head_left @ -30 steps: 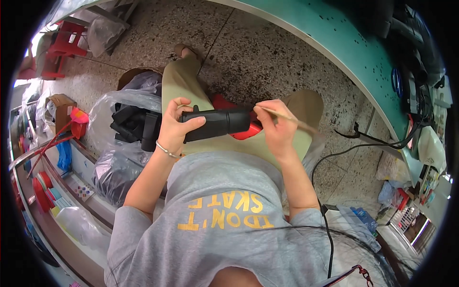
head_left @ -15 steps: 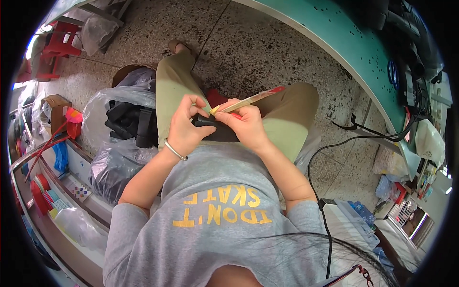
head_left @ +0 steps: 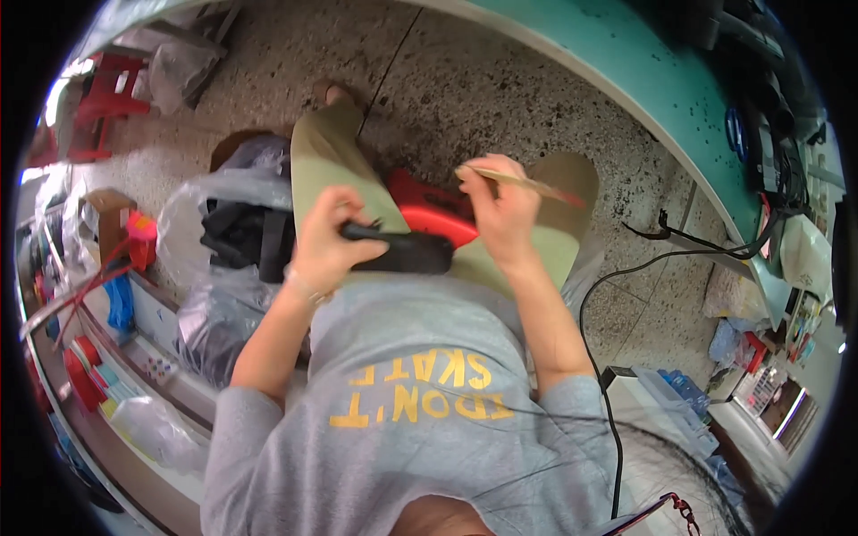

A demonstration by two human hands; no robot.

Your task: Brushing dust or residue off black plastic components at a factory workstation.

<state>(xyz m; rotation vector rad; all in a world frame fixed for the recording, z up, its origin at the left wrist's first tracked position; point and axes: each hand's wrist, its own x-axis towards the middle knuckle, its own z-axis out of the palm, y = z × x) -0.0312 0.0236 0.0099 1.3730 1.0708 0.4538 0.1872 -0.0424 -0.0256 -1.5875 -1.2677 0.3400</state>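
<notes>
My left hand point(head_left: 328, 243) is closed around one end of a long black piece point(head_left: 413, 252), which looks like soft fabric and lies across my lap. Its far end reaches toward my right thigh. My right hand point(head_left: 503, 210) is raised over the right thigh, apart from the black piece. Pinched in its fingers is a slim, pale-handled brush point(head_left: 527, 184) with a red end pointing right. The brush's yellowish tip is by my fingertips; motion blurs its details.
Between my thighs shows a red plastic surface point(head_left: 438, 223). A clear bag of black pieces point(head_left: 241, 230) stands left of my leg. A green-topped table point(head_left: 626, 80) curves along the far right, and a black cable point(head_left: 585, 313) hangs to my right. An open drawer point(head_left: 170, 393) is at left.
My right hand has drawn away from the left, moving right and slightly up with the brush. The left hand has shifted slightly left, and more of the black piece shows.
</notes>
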